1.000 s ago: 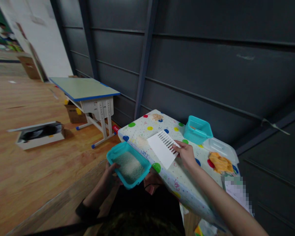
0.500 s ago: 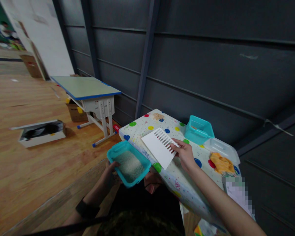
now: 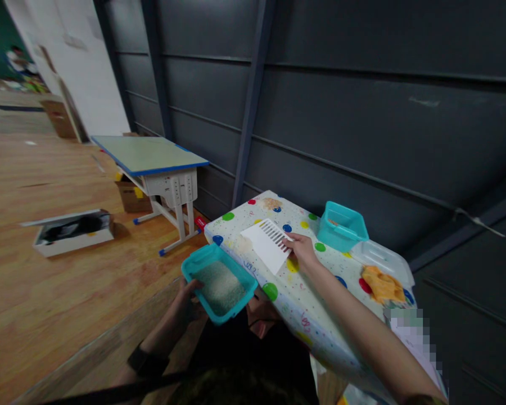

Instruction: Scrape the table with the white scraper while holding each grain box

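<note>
My left hand [image 3: 186, 301] grips the left rim of a teal plastic box [image 3: 199, 254], thumb over the edge. White rice-like grains [image 3: 224, 286] cover its bottom. The box hangs just off the front edge of the cloth-covered table [image 3: 297, 298]. In my right hand [image 3: 302, 251] is a white slotted card [image 3: 267, 252], pinched at its right edge. The card lies low over the tabletop, with pale grains by its left corner. A small pile of tan grains [image 3: 271, 203] lies farther back on the cloth.
A second teal box [image 3: 341, 243] with orange-brown contents stands at the back right. Near it are a clear lid [image 3: 394, 260] and an orange cloth [image 3: 382, 284]. A green-topped desk [image 3: 147, 154] and an open white carton [image 3: 76, 242] are at left; a dark wall rises behind.
My right hand has moved the card a little left and farther back, lower over the tabletop. The teal box in my left hand has barely moved.
</note>
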A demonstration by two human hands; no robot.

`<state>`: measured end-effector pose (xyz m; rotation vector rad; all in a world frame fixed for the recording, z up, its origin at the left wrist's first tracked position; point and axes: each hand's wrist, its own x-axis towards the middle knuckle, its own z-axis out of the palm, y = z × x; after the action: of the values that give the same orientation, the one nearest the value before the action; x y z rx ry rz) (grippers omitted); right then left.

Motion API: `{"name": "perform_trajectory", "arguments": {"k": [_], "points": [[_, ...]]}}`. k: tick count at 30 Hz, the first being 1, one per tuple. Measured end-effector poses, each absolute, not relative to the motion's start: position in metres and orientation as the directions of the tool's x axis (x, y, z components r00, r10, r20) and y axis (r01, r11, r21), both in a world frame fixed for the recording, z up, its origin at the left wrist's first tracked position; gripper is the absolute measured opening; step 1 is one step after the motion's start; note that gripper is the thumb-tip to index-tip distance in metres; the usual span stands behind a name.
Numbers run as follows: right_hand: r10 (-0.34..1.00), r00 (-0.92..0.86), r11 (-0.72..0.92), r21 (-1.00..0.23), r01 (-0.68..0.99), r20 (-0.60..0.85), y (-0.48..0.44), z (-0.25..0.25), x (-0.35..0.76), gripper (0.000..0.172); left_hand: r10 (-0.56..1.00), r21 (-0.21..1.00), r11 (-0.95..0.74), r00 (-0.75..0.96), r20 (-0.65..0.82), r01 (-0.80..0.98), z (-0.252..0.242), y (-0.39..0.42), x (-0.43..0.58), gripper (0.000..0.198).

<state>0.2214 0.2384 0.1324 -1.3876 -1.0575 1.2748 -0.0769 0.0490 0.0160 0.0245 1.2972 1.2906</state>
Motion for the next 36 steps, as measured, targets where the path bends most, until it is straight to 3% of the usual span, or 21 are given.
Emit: {"name": "perform_trajectory", "arguments": {"k": [5, 11, 14, 18, 24, 30, 36], "points": [[0.987, -0.056, -0.15, -0.989, -0.019, -0.148, 0.221, 0.126, 0.223, 0.032, 0.738, 0.734, 0.375, -0.296, -0.606, -0.566, -0.001, 0.05, -0.081, 0.055], [0.979, -0.191, -0.073, -0.997, 0.009, -0.073, 0.196, 0.118, 0.223, 0.049, 0.746, 0.741, 0.368, -0.298, -0.596, -0.561, -0.008, 0.052, -0.081, 0.045], [0.984, -0.173, -0.034, -0.999, -0.001, -0.034, 0.201, 0.119, 0.226, 0.054, 0.747, 0.745, 0.362, -0.303, -0.591, -0.561, -0.005, 0.052, -0.08, 0.043], [0.999, 0.011, -0.044, -0.998, -0.053, -0.044, 0.232, 0.127, 0.229, 0.045, 0.713, 0.734, 0.368, -0.333, -0.616, -0.571, 0.001, 0.052, -0.076, 0.04], [0.986, 0.151, -0.082, -0.996, 0.04, -0.076, 0.271, 0.133, 0.212, 0.023, 0.712, 0.766, 0.338, -0.383, -0.588, -0.547, 0.007, 0.051, -0.076, 0.038], [0.996, 0.026, -0.092, -0.994, 0.065, -0.09, 0.264, 0.13, 0.188, 0.021, 0.726, 0.758, 0.375, -0.339, -0.598, -0.534, 0.006, 0.053, -0.093, 0.033], [0.99, -0.118, -0.064, -0.995, 0.073, -0.072, 0.232, 0.121, 0.177, 0.034, 0.733, 0.749, 0.367, -0.324, -0.598, -0.552, 0.0, 0.056, -0.099, 0.042]]}}
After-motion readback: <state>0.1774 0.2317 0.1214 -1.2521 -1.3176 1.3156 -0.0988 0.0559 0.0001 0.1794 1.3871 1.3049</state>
